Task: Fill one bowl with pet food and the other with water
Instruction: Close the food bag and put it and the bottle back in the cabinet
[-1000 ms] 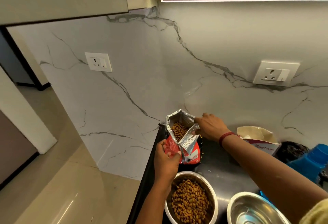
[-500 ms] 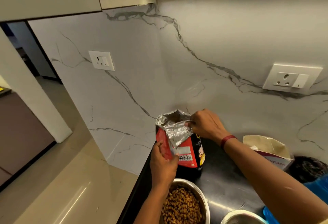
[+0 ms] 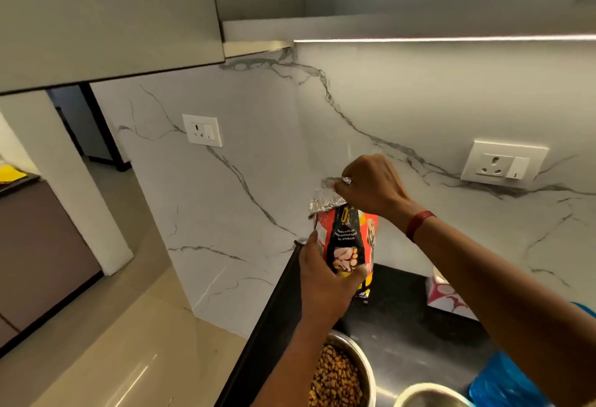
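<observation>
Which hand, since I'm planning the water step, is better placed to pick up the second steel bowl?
Probably the right hand: it only pinches the foil top of the food bag, and the second bowl stands at the right, near that forearm. The left hand grips the bag's body.

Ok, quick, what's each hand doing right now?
Left hand: grips the middle of the red-and-black foil pet food bag.
Right hand: pinches that bag's crumpled top.

1 view only: head-worn, wide-angle. Aimed forward and slightly down at marble wall (image 3: 245,206) corner behind black counter (image 3: 409,335). Left hand (image 3: 325,287) and right hand (image 3: 374,187) seen close at frame centre, holding pet food bag (image 3: 346,239). Wall cabinet (image 3: 106,19) caught at top; filled bowl (image 3: 367,371) and 2nd bowl (image 3: 429,395) cut by bottom edge.
</observation>
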